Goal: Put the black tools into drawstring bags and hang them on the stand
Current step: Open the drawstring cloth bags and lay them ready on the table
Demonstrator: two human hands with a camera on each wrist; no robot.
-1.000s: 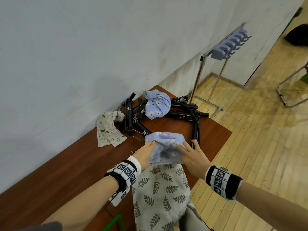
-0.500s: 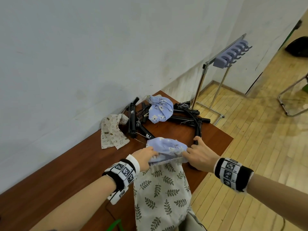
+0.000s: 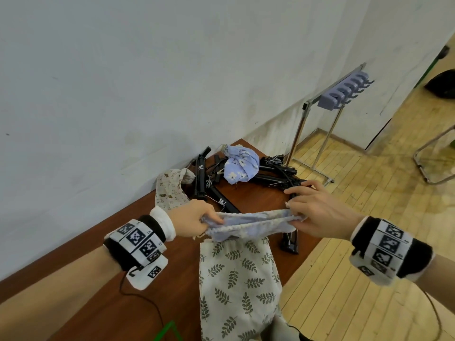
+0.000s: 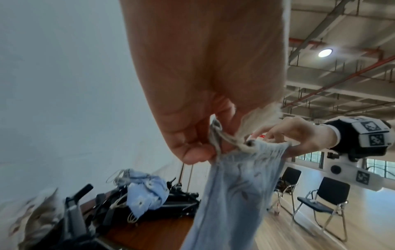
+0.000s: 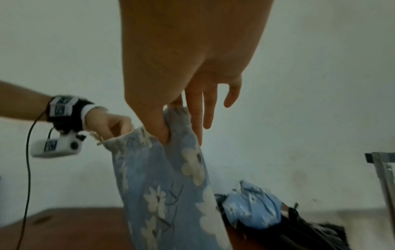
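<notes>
Above the brown table (image 3: 258,200), a blue floral drawstring bag (image 3: 248,223) hangs stretched between both hands. The left hand (image 3: 189,221) pinches one rim end; the right hand (image 3: 317,212) pinches the other, remaining fingers extended.

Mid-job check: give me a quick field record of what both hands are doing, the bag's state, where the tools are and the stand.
left hand: pinches one side of the blue floral bag's mouth
right hand: thumb hooked in the other side, fingers extended
blue floral bag: lifted, mouth stretched wide, hangs limp
black tools: piled on the table, none in hand
other bags: bunched blue bag on the tools, leaf-print bag below the hands
stand: hooks bare
</notes>
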